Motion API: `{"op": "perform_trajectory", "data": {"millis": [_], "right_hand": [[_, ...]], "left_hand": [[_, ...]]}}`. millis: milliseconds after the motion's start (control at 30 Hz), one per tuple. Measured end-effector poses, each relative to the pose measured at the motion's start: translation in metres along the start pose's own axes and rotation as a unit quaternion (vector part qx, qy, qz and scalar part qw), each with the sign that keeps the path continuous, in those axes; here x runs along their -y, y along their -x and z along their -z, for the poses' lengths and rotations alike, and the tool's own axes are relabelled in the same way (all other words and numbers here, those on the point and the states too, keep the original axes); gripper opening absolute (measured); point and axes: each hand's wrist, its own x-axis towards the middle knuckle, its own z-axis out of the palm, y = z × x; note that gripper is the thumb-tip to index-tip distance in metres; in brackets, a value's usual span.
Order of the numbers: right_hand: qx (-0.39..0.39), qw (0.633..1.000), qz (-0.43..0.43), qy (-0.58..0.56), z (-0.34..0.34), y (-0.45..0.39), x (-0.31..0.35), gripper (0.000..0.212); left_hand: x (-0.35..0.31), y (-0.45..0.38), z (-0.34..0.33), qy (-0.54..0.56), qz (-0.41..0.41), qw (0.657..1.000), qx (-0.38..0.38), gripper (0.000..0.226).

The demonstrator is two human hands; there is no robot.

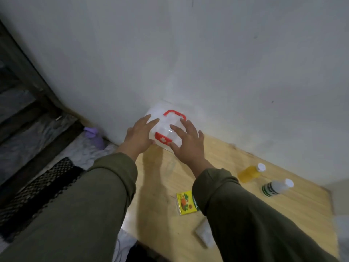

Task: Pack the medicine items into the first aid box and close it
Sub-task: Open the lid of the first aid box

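Observation:
A clear plastic first aid box (166, 127) with a red handle and a red latch stands at the far corner of the wooden table, against the wall, its lid down. My left hand (138, 136) lies against the box's left side with fingers spread. My right hand (188, 143) rests on its right front, fingers spread over the lid. On the table nearer to me lie a yellow sachet (186, 204), a yellow bottle with a white cap (250, 173), a white bottle with a green label (276, 187) and a white packet (204, 235).
The wooden table (236, 214) ends at the wall behind the box and drops off on the left. A purple object (94, 138) lies on the floor to the left, beside a black mesh item (35, 188) and dark wooden framing.

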Motion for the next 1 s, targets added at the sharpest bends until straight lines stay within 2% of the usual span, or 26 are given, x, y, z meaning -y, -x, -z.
{"op": "perform_trajectory", "data": {"millis": [267, 433, 667, 767, 1000], "right_hand": [[-0.051, 0.991, 0.050, 0.110, -0.038, 0.008, 0.009, 0.045], [-0.091, 0.981, 0.067, 0.160, -0.051, 0.008, 0.004, 0.042], [-0.128, 0.964, 0.096, 0.213, -0.064, 0.004, -0.011, 0.050], [-0.160, 0.951, 0.110, 0.241, -0.073, 0.003, -0.016, 0.055], [-0.211, 0.934, 0.129, 0.257, -0.082, -0.001, -0.019, 0.053]], "left_hand": [[0.025, -0.009, -0.026, -0.051, -0.086, 0.991, -0.088, 0.079], [0.045, -0.020, -0.042, -0.024, -0.159, 0.975, -0.151, 0.081], [0.065, -0.038, -0.058, 0.095, -0.173, 0.960, -0.199, 0.075], [0.067, -0.048, -0.073, 0.100, -0.179, 0.954, -0.218, 0.081], [0.073, -0.056, -0.082, 0.072, -0.213, 0.933, -0.280, 0.080]]}}
